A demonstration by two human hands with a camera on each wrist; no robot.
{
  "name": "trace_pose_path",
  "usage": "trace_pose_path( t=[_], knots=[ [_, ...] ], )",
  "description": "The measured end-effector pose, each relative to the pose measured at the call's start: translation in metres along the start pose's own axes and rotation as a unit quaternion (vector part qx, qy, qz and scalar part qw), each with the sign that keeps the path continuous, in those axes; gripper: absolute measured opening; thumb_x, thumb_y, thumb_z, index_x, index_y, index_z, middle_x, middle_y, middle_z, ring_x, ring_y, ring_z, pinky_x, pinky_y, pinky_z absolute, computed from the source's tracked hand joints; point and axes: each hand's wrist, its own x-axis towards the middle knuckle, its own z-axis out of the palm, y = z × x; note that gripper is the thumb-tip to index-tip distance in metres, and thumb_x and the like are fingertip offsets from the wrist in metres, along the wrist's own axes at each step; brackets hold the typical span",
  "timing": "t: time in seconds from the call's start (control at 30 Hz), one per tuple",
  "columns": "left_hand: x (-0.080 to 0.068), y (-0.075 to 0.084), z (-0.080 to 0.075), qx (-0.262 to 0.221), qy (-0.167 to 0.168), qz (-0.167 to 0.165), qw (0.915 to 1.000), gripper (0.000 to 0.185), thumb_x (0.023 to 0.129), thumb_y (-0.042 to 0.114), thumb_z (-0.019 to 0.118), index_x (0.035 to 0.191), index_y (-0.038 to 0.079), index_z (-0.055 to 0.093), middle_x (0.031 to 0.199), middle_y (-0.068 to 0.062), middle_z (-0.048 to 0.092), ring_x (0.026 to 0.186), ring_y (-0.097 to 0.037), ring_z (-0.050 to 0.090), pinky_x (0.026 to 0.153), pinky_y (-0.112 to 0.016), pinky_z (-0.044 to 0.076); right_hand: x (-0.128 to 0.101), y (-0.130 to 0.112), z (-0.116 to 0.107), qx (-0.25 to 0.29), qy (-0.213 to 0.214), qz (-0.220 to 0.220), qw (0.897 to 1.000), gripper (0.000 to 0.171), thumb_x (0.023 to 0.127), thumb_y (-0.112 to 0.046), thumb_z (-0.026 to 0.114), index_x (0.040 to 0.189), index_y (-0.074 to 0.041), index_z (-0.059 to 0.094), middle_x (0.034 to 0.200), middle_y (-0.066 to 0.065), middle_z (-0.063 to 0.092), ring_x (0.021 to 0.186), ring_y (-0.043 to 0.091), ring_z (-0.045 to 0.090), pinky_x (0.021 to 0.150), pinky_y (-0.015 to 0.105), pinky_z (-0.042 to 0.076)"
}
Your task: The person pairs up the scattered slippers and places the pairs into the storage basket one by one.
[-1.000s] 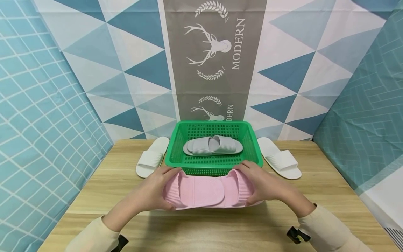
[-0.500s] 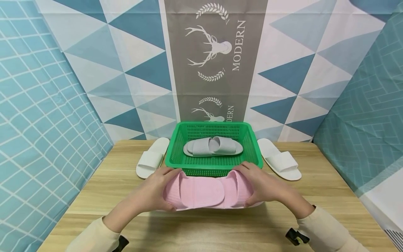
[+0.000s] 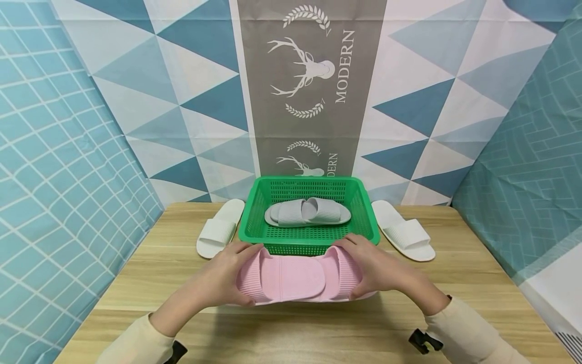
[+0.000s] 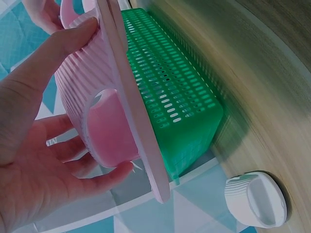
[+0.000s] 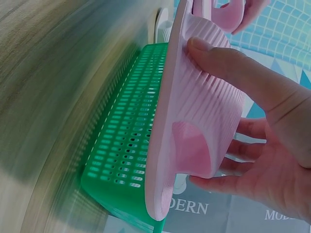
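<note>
A pair of pink slide slippers is held up in front of the green basket, heels overlapping. My left hand [image 3: 227,275] grips the left pink slipper [image 3: 295,278] at its ribbed strap, thumb on the near side and fingers behind it. My right hand [image 3: 375,268] grips the right pink slipper [image 3: 349,273] the same way. The left slipper's heel covers part of the right one's. Both wrist views show the soles clear of the tabletop, beside the basket wall [image 4: 180,97]. Inside the basket [image 3: 309,248] lies a pair of grey slippers [image 3: 327,211], one overlapping the other.
One white slipper [image 3: 217,231] lies left of the basket, its mate [image 3: 410,233] to the right. All stand on a wooden table [image 3: 291,333] that meets a patterned back wall [image 3: 404,116]. Blue tiled sheeting [image 3: 68,151] hangs at the left.
My right hand has shifted slightly left with its pink slipper, so the two pink slippers overlap a little more. The left hand, basket and other slippers stay nearly unchanged.
</note>
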Motion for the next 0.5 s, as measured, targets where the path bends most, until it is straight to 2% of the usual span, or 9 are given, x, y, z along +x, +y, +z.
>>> trace_pose_path(
  t=[0.5],
  knots=[
    [0.0009, -0.0001, 0.0011, 0.003, 0.005, 0.000, 1.0000, 0.100, 0.048, 0.033, 0.094, 0.134, 0.003, 0.052, 0.124, -0.012, 0.059, 0.112, -0.026, 0.056, 0.089, -0.043, 0.054, 0.0041, -0.0010, 0.0018, -0.013, 0.006, -0.007, 1.000, 0.094, 0.049, -0.036, 0.094, 0.128, -0.007, 0.052, 0.119, 0.005, 0.054, 0.113, 0.021, 0.051, 0.094, 0.042, 0.051]
  ],
)
